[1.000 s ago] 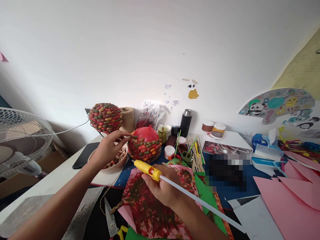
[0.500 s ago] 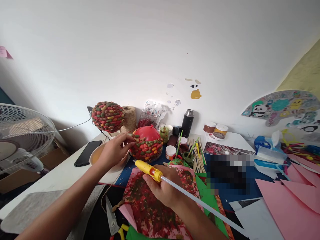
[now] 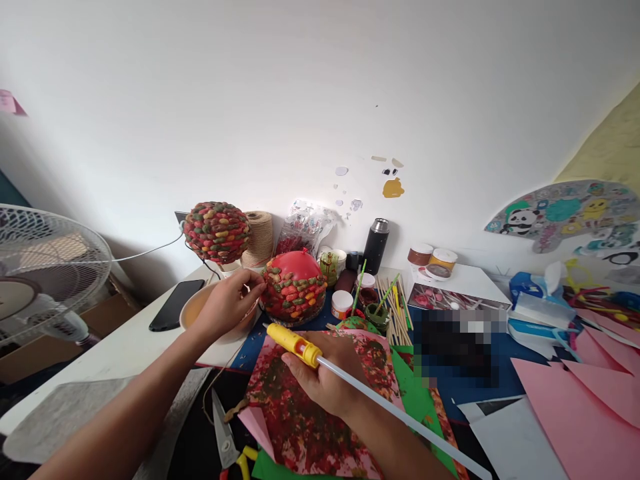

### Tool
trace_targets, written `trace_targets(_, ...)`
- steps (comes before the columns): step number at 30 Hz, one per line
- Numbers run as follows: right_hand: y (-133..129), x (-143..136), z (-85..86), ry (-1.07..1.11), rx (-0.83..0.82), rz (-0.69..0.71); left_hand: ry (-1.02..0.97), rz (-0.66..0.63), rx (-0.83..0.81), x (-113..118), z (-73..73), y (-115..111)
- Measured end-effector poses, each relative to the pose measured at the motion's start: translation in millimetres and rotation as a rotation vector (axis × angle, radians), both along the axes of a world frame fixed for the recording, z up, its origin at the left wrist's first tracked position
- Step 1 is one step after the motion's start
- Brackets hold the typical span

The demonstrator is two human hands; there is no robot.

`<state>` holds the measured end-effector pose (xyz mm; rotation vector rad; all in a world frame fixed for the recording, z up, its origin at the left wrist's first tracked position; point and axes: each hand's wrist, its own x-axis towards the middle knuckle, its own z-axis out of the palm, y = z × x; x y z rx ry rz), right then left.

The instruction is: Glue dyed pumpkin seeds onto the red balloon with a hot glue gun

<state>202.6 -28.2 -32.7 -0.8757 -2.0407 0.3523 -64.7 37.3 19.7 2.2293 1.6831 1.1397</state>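
White wall (image 3: 200, 100) backs the crowded bench (image 3: 117, 357). Through my feed, the red balloon (image 3: 299, 265), girdled by coloured nubs (image 3: 293, 295), sits just beyond a paint-smeared sheet (image 3: 310, 420). I see the left hand (image 3: 233, 303) at its left side, beside a bowl (image 3: 194, 313), fingertips drawn together; I cannot tell whether they pinch anything. My right hand (image 3: 330, 373) curls around a yellow glue gun (image 3: 287, 340).

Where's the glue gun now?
Head view, below and slightly left of centre: the yellow glue gun is in the right hand, over the paint-stained sheet, near the red balloon.
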Motion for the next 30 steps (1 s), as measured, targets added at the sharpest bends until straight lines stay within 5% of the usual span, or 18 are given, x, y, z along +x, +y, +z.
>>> trace_targets(8, 0, 1, -2.1, -0.032, -0.02, -0.006, -0.201, 0.058, -0.081, -9, -12.9, -17)
trace_targets(22, 1, 1, -4.4, -0.025, 0.037, -0.035, -0.751, 0.133, -0.057, -19, 7.4, -75)
trace_targets(30, 0, 2, 0.5, -0.032, -0.001, -0.031, -0.973, 0.087, -0.067, -1, 54.2, -138)
